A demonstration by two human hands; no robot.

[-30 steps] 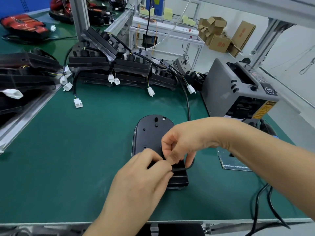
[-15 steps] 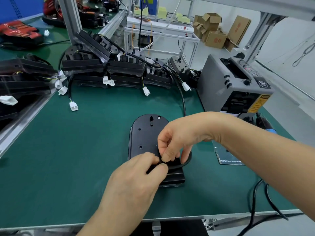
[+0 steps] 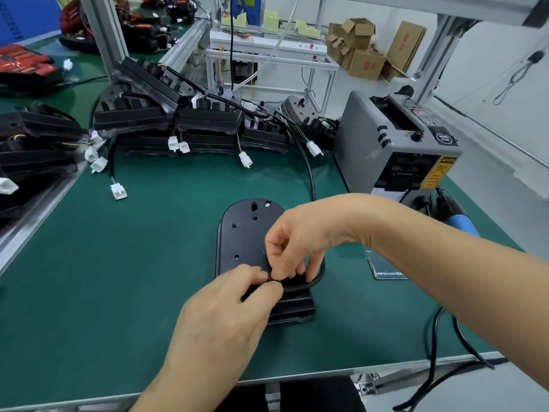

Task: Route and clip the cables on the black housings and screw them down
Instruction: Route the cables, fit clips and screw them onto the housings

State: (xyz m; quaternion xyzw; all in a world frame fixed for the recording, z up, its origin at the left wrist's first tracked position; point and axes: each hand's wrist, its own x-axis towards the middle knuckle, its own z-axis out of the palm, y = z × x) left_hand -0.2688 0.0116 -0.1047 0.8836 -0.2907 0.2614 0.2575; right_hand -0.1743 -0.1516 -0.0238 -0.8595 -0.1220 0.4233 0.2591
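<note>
Black housing (image 3: 240,233) is lying flat on the green worktop (image 3: 118,278), centre front. Left hand (image 3: 225,316) and right hand (image 3: 300,236) are meeting at its near end, fingers of both pinching the black cable (image 3: 318,273).

The housing (image 3: 242,233) looks like matt black plastic, smooth; cable (image 3: 309,171) has a slightly glossy rubbery jacket; green mat (image 3: 118,263) is matt; cardboard boxes (image 3: 365,63) at 1 o'clock.

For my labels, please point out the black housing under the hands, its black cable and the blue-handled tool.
black housing (image 3: 237,233): head view, bare flat top near the rounded end.
black cable (image 3: 312,185): head view, curved stretch beyond the hands.
blue-handled tool (image 3: 460,224): head view, blue handle.
</note>
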